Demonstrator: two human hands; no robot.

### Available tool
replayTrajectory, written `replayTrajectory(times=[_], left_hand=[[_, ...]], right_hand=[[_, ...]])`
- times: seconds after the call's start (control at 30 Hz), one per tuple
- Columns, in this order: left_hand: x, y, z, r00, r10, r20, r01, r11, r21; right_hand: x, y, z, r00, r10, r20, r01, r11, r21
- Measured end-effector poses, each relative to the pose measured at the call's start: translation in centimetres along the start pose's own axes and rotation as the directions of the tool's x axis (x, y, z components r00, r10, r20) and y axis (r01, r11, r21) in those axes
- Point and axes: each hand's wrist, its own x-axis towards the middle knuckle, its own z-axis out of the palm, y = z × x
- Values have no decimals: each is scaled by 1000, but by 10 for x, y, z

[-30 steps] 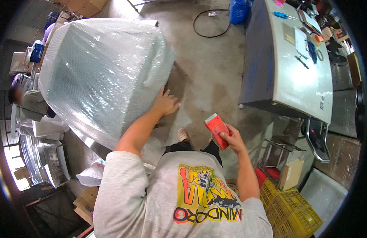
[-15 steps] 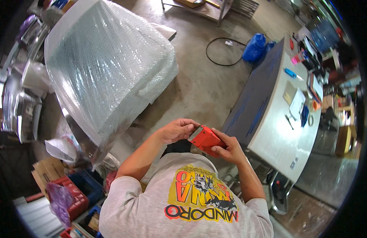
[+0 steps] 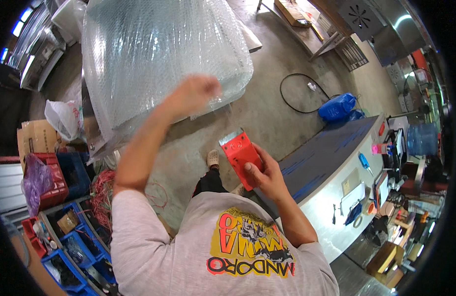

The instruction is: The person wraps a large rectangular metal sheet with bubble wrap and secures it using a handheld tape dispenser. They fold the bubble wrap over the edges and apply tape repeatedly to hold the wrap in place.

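My right hand [image 3: 266,176] grips a red tape dispenser [image 3: 244,160] in front of my chest, thumb across its flat side. A metal edge [image 3: 231,136] tops the dispenser, tilted up and away from me. Raised ahead and to the left, my left hand [image 3: 194,93] passes over the near part of a large bulky thing in clear bubble wrap [image 3: 144,54]. Motion smears the left fingers, so whether they hold anything is hidden. The two hands are well apart.
On the right stands a pale worktable [image 3: 331,197] with papers, tape rolls and tools. A blue jug [image 3: 337,107] and a looped black hose [image 3: 283,93] lie on the floor beyond. Blue bins [image 3: 80,251] and a red crate [image 3: 53,180] stand at lower left.
My left hand has left the dispenser's metal edge and swung forward and left, over the bubble wrap. The dispenser, still in my right hand, now points more upward. The head view has shifted.
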Motion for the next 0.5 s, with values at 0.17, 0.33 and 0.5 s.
replayTrajectory(times=[0.17, 0.33, 0.5], left_hand=[[56, -24, -82, 954, 113, -276, 9, 914, 405], [75, -60, -39, 768, 369, -523, 53, 778, 626], [16, -44, -24, 506, 346, -790, 2, 916, 402]], right_hand=[[25, -31, 4, 999, -27, 27, 27, 1000, 3], [46, -60, 12, 998, -58, 35, 59, 998, -33], [45, -54, 17, 999, -2, 49, 5, 998, -58]])
